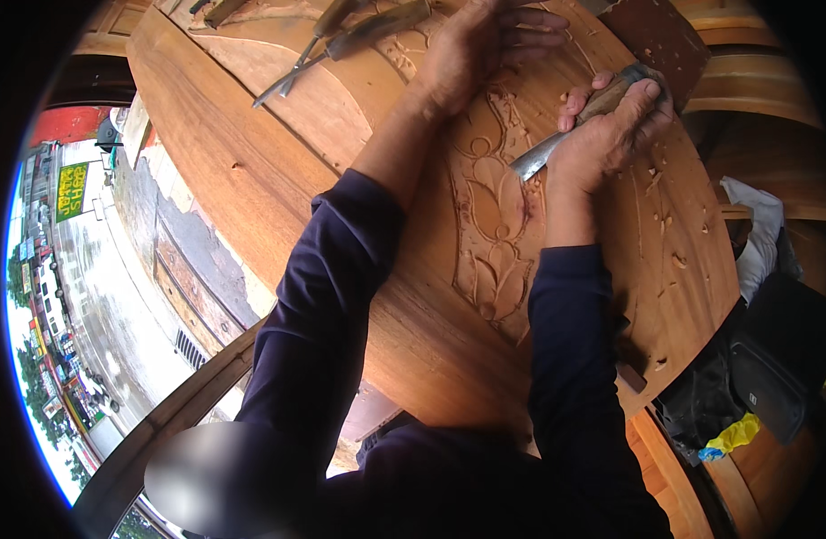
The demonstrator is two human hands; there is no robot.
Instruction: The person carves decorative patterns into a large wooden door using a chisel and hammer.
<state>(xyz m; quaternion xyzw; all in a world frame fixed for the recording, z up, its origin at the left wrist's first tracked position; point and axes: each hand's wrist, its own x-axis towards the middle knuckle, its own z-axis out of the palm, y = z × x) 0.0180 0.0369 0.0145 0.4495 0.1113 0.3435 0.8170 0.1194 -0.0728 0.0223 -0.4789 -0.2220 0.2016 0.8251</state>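
Note:
My right hand (610, 135) is wrapped round the wooden handle of a carving chisel (538, 158). Its flat metal blade points back toward me, over the carved band. Farther off and to the left, my left hand (474, 52) is held over the wooden panel (413, 328) with its fingers stretched out and nothing in them. A relief of leaves and round buds (494, 220) runs down the panel between my forearms. Curled wood shavings (679, 260) lie scattered on the right side.
Several more chisels (377, 30) with wooden handles lie at the panel's far left. A dark brown board (657, 49) is at the far right. Beside the panel on the right are a grey cloth (760, 235) and a black bag (781, 346). A wet street (99, 278) shows at left.

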